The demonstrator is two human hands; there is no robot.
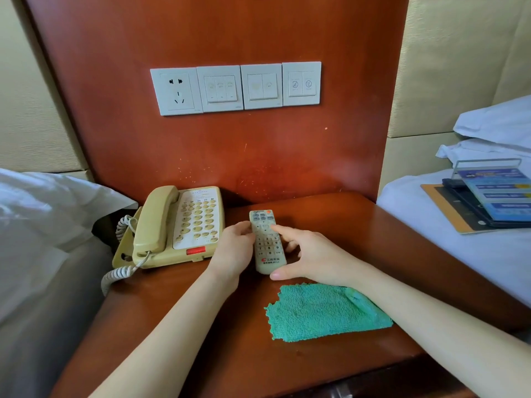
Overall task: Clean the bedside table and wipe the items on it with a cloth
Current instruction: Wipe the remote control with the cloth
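Bedside table (339,214), a polished reddish-brown wooden top, fills the middle of the head view, set between two beds with white linen and backed by a tall wooden panel of the same colour. On its left rear part sits a cream corded telephone (175,225), handset in its cradle, its coiled cord trailing off the table's left edge. Just right of the phone, near the centre of the tabletop, lies a pale grey remote control (268,245), buttons facing up and pointing away from you. Your left hand (234,249) reaches in from the lower left and grips the remote's left edge, fingers curled against its side. Your right hand (313,254) comes in from the lower right and holds the opposite side, the index finger laid across the upper buttons and the thumb at the near end. You cannot tell whether the remote rests on the wood or is lifted slightly. A teal cloth (321,311) lies flat on the table just nearer to you than the remote, partly under your right forearm, and neither hand holds it. On the panel above, a row of four white wall plates (235,87) holds a socket and switches. On the bed at right lies a stack of printed cards and folders (485,196).
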